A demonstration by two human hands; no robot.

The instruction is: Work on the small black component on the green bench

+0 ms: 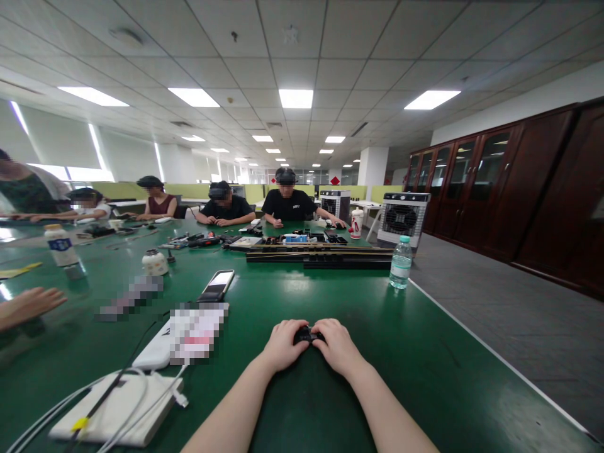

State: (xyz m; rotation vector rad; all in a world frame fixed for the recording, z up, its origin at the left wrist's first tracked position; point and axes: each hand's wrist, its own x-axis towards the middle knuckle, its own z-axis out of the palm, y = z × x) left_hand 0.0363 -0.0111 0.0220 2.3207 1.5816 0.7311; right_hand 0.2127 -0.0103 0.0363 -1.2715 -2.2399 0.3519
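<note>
I see the bare left hand (284,345) and bare right hand (337,346) meeting over a small black object (309,335) above the smooth green desk (302,296). Both hands' fingers are bent, pinching its two ends; they hide most of it, so I can't make out its shape or whether it touches the surface. My view cuts both forearms at the bottom edge. Leftward, a blurred white-and-pink item (198,333) partly covers a white rounded slab (153,348); another person's hand (35,304) enters, its arm cropped.
</note>
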